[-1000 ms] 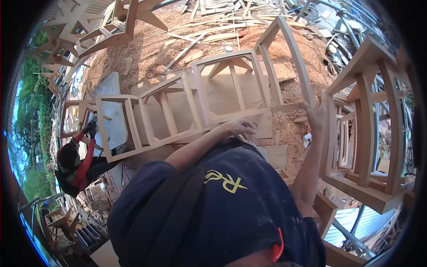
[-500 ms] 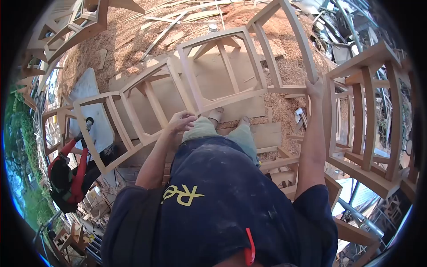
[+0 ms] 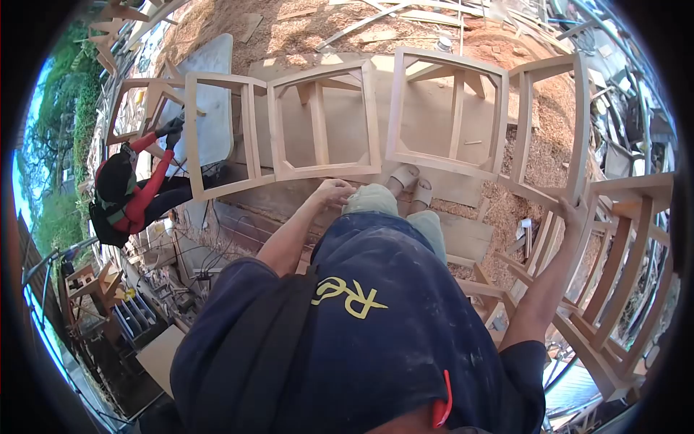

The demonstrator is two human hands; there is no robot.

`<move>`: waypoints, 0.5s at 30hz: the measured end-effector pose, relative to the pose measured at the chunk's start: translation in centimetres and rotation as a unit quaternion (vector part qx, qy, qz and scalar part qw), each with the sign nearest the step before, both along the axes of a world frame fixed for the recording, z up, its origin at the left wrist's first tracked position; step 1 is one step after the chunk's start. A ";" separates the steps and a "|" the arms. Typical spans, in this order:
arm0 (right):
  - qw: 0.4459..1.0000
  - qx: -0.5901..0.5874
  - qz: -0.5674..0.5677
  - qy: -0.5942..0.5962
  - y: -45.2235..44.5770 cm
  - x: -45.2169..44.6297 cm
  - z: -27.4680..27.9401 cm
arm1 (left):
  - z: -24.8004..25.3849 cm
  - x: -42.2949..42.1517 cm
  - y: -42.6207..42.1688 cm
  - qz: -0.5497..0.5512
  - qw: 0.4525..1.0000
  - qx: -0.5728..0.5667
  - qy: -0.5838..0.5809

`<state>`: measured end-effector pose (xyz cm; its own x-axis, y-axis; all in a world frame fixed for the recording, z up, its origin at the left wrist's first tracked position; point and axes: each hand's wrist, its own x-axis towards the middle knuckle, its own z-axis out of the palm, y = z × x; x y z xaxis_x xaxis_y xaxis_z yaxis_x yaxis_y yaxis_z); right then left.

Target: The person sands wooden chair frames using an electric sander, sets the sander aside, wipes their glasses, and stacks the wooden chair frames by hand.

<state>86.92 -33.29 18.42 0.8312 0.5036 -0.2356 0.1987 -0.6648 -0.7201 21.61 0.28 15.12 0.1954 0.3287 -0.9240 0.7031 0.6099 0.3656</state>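
My right hand (image 3: 573, 215) is wrapped around the lower corner of the backrest of an unfinished wooden chair frame (image 3: 502, 123), which has an open seat. My left hand (image 3: 334, 193) hovers beside my thigh with loosely bent fingers and nothing visible in it. Just beyond it is a second chair frame (image 3: 325, 172), also with an open seat and a slatted back. Both frames are over a brown board (image 3: 289, 137) on the ground.
At the left, a person with red sleeves (image 3: 148, 210) bends beside a pale board (image 3: 213, 116), gloved hands near another frame. More chair frames (image 3: 625, 275) stand close on my right. Wood shavings (image 3: 311, 32) and offcuts cover the ground ahead. Cables lie behind the person.
My view has turned left, so the chair frames appear farther right and more level. My left hand's fingers are more curled. My right hand still grips the chair frame.
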 end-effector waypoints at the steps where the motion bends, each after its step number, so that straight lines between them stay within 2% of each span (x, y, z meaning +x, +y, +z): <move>1: 1.000 0.009 0.000 0.011 -0.3 -0.8 0.4 | -0.1 0.2 -0.5 0.010 1.000 -0.002 -0.004; 4: 0.996 -0.089 0.007 -0.029 -2.4 -1.8 0.8 | -1.6 0.6 -1.8 0.008 1.000 -0.012 -0.006; 7: 0.999 0.004 -0.038 0.015 -3.7 -3.3 0.8 | -5.5 -0.1 -2.6 0.034 0.999 -0.034 -0.025; 10: 0.998 0.048 -0.041 0.013 -5.1 -3.1 -1.6 | -1.3 2.9 -2.5 0.006 1.000 0.010 -0.012; 11: 0.997 0.045 -0.052 0.016 -4.7 -4.2 0.0 | -2.2 2.7 -2.3 0.056 0.996 -0.024 -0.062; 12: 0.997 -0.049 -0.030 -0.053 -5.3 -3.3 -0.8 | -0.9 4.0 -2.3 0.011 0.999 -0.011 -0.029; 13: 0.995 -0.044 -0.048 -0.071 -4.7 -3.7 -0.5 | -2.1 3.8 -2.3 0.022 0.998 -0.009 -0.054; 15: 0.993 -0.045 -0.085 -0.075 -4.1 -3.7 -1.3 | -0.6 5.1 -2.4 -0.021 0.999 0.012 -0.022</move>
<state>83.20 -37.35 17.09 0.9314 0.3354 -0.1414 0.1779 -0.7584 -0.6270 26.73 -2.14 14.55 0.2493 0.3415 -0.9062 0.7109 0.5709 0.4107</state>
